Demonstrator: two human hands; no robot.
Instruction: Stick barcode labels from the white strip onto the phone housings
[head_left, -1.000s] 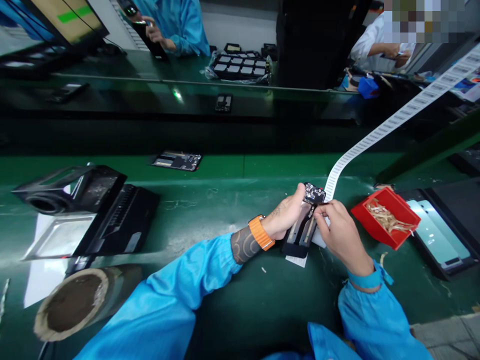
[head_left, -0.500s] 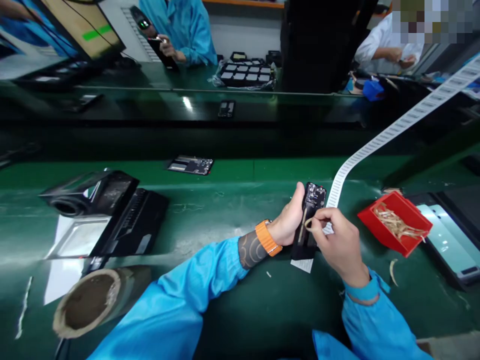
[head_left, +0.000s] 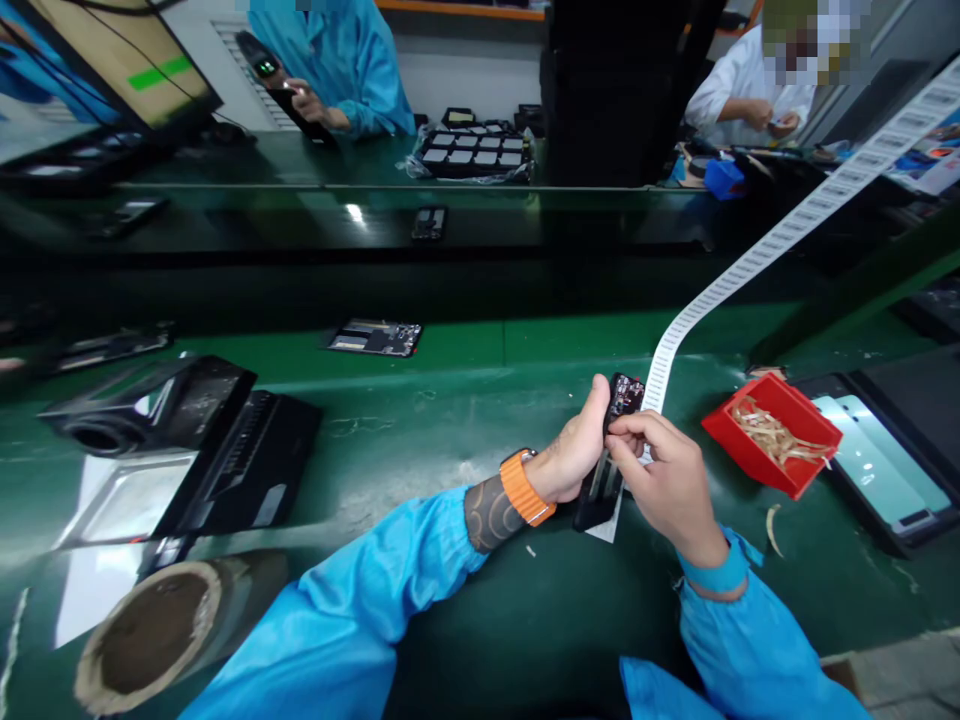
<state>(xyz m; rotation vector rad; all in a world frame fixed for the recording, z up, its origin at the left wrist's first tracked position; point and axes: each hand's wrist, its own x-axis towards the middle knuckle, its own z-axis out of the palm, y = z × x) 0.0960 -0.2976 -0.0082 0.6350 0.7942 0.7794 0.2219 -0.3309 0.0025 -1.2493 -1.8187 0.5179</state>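
Note:
My left hand (head_left: 574,455) is wrapped round an opened phone body (head_left: 624,395), thumb pointing up along its left edge. The phone's upper end bares a circuit board, and the phone leans over the green bench. My right hand (head_left: 667,480) pinches thumb and forefinger together against the phone's middle; whatever sits between those fingertips is hidden. Behind the phone runs a long white strip of printed labels (head_left: 750,270), rising to the upper right. A piece of white paper (head_left: 606,530) pokes out below the phone.
Right of my hands, a red bin (head_left: 739,450) holds pale peeled strips (head_left: 780,430). Beyond it lies a black tray (head_left: 862,395) with light-blue panels. Another opened phone (head_left: 375,338) lies farther back. At left are a black device (head_left: 262,450) and a tape roll (head_left: 247,590). Co-workers sit opposite.
My right fingertips have moved up the phone to just below its circuit board. The curled, pale strip seen in them earlier no longer shows. The whole view has shifted slightly.

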